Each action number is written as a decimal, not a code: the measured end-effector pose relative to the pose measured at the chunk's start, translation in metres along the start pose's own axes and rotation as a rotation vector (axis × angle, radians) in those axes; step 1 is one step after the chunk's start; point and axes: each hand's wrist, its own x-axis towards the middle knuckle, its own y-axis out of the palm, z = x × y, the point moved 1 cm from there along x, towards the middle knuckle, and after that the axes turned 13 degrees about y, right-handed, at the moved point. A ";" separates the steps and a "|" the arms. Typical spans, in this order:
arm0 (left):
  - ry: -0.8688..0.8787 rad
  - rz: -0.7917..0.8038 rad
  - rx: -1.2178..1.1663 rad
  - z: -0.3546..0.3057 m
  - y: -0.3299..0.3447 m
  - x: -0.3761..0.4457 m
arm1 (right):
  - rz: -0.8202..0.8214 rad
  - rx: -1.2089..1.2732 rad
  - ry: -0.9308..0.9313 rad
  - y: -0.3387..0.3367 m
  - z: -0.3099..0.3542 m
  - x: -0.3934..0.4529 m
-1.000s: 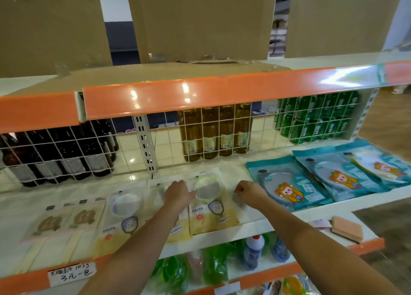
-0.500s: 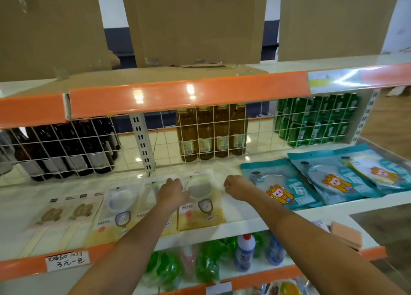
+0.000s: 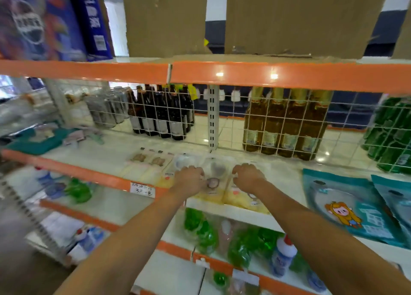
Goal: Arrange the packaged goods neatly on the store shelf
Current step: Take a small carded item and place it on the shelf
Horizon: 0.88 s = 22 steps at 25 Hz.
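Here, both hands are working on the flat yellow-and-clear packets [image 3: 213,183] lying in a row on the middle shelf [image 3: 287,172], just in front of the wire grid [image 3: 289,125]. The left hand [image 3: 191,179] is resting knuckles-up on one packet with its fingers curled down onto the film; the right hand [image 3: 248,175] is doing likewise on the next packet — whether either is actually pinching an edge, I cannot tell through the blur. These packets are looking light, thin and floppy, with slick plastic faces, so they are probably sliding easily and buckling if pushed from the middle; the stiffer sealed edges or corners seem the better places to take hold. To the right, bare shelf is lying between the packets and the teal pouches [image 3: 347,208]. Their lower ends are sitting at the shelf's front lip — overshooting there could tip one off.
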 end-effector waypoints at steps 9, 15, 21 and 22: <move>-0.237 -0.094 0.078 0.079 -0.017 -0.092 | -0.046 0.044 -0.355 0.028 0.130 -0.026; -0.363 -0.059 0.066 0.150 -0.022 -0.143 | 0.039 0.006 -0.451 0.048 0.213 -0.038; -0.451 -0.091 0.061 0.234 -0.043 -0.197 | 0.050 0.040 -0.511 0.056 0.318 -0.047; -0.460 -0.096 0.063 0.247 -0.047 -0.204 | 0.043 0.045 -0.525 0.058 0.333 -0.049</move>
